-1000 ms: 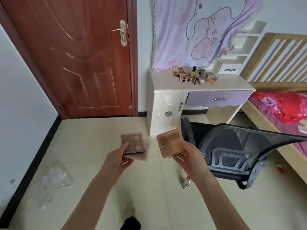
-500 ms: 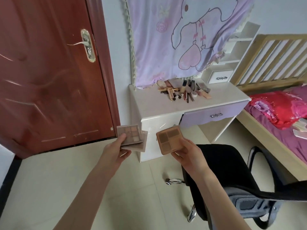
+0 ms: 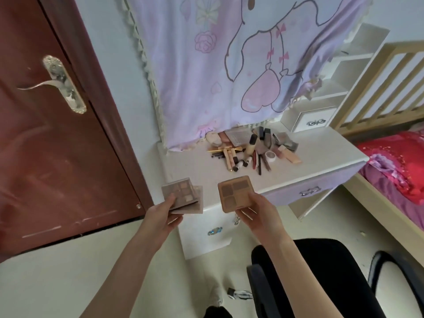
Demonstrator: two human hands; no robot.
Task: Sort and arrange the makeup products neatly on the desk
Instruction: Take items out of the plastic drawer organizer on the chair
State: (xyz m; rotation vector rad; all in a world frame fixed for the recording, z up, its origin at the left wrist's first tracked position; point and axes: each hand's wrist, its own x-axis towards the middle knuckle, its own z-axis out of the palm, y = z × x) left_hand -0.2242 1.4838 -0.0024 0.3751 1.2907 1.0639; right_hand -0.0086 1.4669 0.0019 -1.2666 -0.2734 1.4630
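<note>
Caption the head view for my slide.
Left hand and right hand each hold eyeshadow palettes before a white desk with jumbled makeup products.

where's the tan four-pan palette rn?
Head view, centre: the tan palette is in the right hand, over the desk's front edge.

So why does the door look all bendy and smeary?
Head view: the wide-angle lens bows straight lines near the edges, so the door leans and curves; it is also motion-blurred. The palettes in the left hand and right hand look sharper. Light is soft, without hard shadows.
</note>
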